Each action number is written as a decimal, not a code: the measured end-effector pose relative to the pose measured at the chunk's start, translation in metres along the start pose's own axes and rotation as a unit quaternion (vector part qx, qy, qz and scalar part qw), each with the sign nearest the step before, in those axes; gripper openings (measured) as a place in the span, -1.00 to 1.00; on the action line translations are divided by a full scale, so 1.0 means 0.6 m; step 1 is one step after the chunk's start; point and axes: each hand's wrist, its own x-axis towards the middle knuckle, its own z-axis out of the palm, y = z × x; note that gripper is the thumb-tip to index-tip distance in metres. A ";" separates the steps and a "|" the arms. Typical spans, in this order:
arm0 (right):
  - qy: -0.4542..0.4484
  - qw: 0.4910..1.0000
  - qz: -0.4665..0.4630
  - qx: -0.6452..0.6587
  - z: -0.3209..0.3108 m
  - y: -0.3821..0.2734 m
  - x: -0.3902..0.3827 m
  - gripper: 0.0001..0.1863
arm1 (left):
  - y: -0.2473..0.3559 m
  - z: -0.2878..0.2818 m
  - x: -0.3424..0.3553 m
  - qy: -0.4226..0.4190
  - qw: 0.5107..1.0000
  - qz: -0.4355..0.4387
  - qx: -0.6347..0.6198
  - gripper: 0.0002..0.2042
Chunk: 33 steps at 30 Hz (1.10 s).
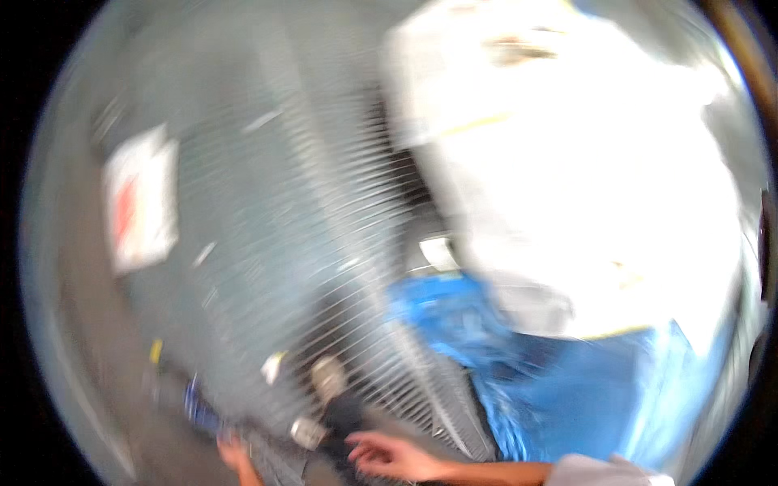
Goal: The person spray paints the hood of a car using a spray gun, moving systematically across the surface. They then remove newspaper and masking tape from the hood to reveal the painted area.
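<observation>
Loosely open and seemingly empty, the right hand (391,457) hangs left of the blue plastic sheet (579,389), while blur hides how far the left hand (235,454) closes or whether it holds the blue thing (199,408) beside it, lower left, best kept steady.

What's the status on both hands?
Left hand by blurred blue object, grip unclear. Right hand open. Shiny blue plastic sheet, bulky white bundle ahead right.
</observation>
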 end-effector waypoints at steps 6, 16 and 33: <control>0.212 0.969 -0.103 -0.073 -0.106 -0.207 -0.395 -0.80 | 0.286 0.090 -0.264 -0.019 0.942 0.322 0.096 -0.62; 0.434 0.886 -0.159 -0.048 -0.221 -0.165 -0.746 -0.76 | 1.455 0.281 -0.912 -0.295 0.658 0.684 -0.112 -0.89; 0.587 0.776 -0.105 0.207 -0.331 -0.221 -0.886 -0.75 | 1.690 0.726 -1.754 -0.432 0.301 0.848 0.062 -0.82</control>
